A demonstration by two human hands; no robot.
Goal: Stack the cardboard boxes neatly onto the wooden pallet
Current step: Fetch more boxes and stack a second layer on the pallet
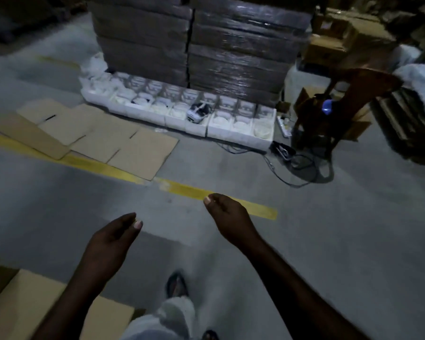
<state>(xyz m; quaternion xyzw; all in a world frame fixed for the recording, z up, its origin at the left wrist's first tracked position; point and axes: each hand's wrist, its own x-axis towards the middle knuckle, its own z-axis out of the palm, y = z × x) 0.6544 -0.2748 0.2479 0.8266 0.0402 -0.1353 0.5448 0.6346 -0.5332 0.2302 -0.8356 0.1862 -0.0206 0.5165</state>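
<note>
Head view: person on the grey concrete floor (pixel 329 241), both arms stretched forward, neither hand carrying anything. Left hand (pixel 113 238): palm turned inward, fingers (pixel 129 218) relaxed and lightly curled, narrow gap to the thumb. Right hand (pixel 227 215): back of hand up, fingers curled loosely under, thumb (pixel 209 201) by the forefinger, holding nothing. Both hands hover above the floor near the yellow floor line (pixel 243 204); right hand overlaps it in frame. 1 sandalled foot (pixel 177 285) shows between the forearms.

Task item: wrapped stack of cardboard boxes (pixel 243 45) sits top centre, 2 columns side by side, shiny film over them, well apart from both hands. Base of the stack is hidden behind a row of white trays (pixel 231 128) lying along its front, so cannot tell what it stands on. 1 tray holds a small grey device (pixel 198 111). Loose cartons (pixel 349 38) sit top right, beyond a wooden chair (pixel 358 87). Black cables (pixel 299 173) trail on the floor near the chair legs. Flattened cardboard sheets (pixel 103 138) lie overlapped on the floor at left, crossing the yellow line. Another flat cardboard piece (pixel 30 303) lies bottom left, partly behind the left forearm in frame. Picture is dim and slightly blurred.
</note>
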